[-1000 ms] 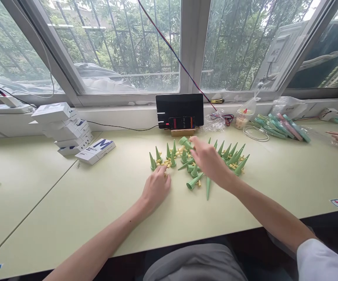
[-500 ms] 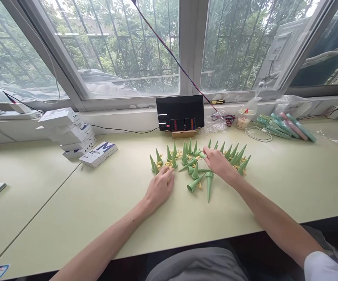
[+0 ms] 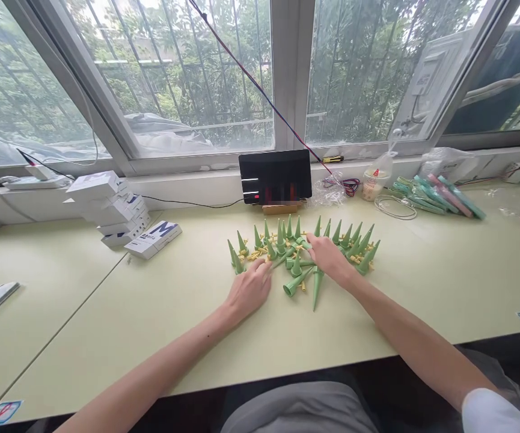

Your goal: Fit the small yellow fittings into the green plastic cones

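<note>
Shifting rightward since earlier, the left hand [image 3: 250, 288] is curling by yellow pieces [image 3: 256, 254], its grip impossible to tell; the right hand [image 3: 330, 257] is pinching a green cone [image 3: 303, 243] near the far edge of the tabletop [image 3: 323, 340]

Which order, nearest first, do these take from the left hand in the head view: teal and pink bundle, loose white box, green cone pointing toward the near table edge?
From the left hand:
1. Green cone, just to its right.
2. Loose white box, lying farther off to its left.
3. Teal and pink bundle, far to its right, toward the back.
</note>
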Demonstrator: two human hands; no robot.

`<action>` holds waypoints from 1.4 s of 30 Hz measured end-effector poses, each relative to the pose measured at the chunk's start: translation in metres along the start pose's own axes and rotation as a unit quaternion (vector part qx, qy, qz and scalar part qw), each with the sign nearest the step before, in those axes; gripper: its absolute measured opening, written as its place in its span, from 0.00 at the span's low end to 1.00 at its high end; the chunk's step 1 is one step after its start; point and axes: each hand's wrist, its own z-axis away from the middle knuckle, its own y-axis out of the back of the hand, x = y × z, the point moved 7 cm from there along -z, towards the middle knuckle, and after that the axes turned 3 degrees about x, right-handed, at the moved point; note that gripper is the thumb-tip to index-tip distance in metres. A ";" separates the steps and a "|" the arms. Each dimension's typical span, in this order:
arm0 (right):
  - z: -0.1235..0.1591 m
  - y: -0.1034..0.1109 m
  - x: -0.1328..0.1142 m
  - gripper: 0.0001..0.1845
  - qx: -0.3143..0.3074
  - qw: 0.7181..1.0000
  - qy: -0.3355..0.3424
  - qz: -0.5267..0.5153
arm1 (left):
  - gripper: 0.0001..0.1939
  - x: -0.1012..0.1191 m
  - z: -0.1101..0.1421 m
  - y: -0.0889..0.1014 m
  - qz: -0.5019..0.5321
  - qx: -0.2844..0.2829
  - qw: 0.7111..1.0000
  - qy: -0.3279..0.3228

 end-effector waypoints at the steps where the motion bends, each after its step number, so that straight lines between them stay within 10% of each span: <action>1: 0.000 0.000 -0.001 0.04 0.001 1.000 -0.002 -0.004 | 0.18 0.000 -0.002 -0.001 -0.007 -0.010 1.000 0.002; 18: 0.003 0.000 -0.007 0.05 0.043 0.999 0.005 -0.025 | 0.13 -0.001 -0.027 -0.005 -0.041 -0.013 0.999 -0.009; 27: 0.002 0.000 -0.007 0.05 0.059 0.998 0.007 -0.031 | 0.17 -0.006 -0.023 0.018 -0.029 0.114 0.992 -0.037; 42: 0.006 0.001 -0.010 0.05 0.036 0.999 0.001 -0.037 | 0.18 -0.020 -0.031 -0.016 0.036 0.059 0.997 0.017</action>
